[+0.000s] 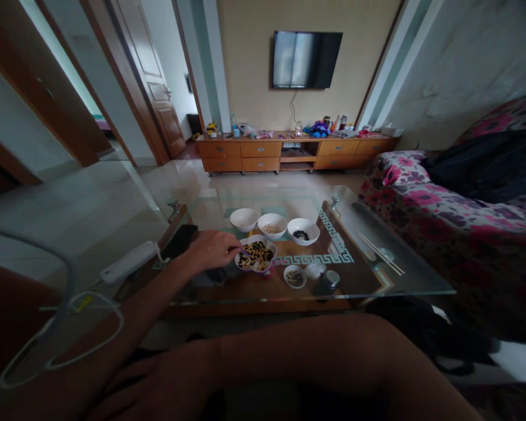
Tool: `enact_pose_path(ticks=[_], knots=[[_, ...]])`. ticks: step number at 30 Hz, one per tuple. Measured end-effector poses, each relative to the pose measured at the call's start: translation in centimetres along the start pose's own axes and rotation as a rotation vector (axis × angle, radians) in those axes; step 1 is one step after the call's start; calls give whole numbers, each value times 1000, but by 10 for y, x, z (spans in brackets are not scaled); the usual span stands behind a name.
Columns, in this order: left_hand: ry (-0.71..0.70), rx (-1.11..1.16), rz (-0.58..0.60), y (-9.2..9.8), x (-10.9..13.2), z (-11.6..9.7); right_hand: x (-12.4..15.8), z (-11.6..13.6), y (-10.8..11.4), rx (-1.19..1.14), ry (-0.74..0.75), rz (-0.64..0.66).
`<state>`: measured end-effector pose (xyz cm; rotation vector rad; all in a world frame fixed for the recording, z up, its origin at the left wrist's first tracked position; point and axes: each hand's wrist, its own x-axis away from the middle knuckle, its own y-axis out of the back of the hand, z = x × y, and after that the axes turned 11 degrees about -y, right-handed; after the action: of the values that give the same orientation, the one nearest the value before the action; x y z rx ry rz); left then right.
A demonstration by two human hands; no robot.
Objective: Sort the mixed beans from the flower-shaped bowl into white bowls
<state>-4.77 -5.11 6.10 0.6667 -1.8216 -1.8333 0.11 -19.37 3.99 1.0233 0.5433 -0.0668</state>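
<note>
My left hand (pixel 214 248) reaches over the glass table and is closed on a thin purple spoon (pixel 244 253), whose lower end is lost among the food. It dips into a flower-shaped bowl (pixel 238 266) with a purplish rim, holding mixed dark and yellowish pieces. Behind stand three white bowls: one nearly bare (pixel 244 220), one with pale grains (pixel 272 225), one with black pieces (pixel 303 231). To the right sits a small bowl of seeds (pixel 295 276). Close to me, my right hand (pixel 158 383) rests low across my lap, fingers stretched out and holding nothing.
A metal-lidded jar (pixel 330 280) and a white dish (pixel 315 270) stand beside the seed bowl. Chopsticks (pixel 380 253) lie on the table's right side. A white power strip (pixel 129 261) with cables is at left. A flowered sofa (pixel 456 210) flanks the table.
</note>
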Motion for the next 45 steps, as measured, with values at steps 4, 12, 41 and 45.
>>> enact_pose_path(ticks=[4,12,41,45], knots=[[43,-75,123,6,2,-7,2,8,13,104,-47,53],[133,49,28,-14,-24,-5,2,13,23,282,-26,16],[194,85,70,-24,-39,-5,17,27,30,559,15,114],[217,70,44,-20,-31,4,22,35,33,664,5,152]])
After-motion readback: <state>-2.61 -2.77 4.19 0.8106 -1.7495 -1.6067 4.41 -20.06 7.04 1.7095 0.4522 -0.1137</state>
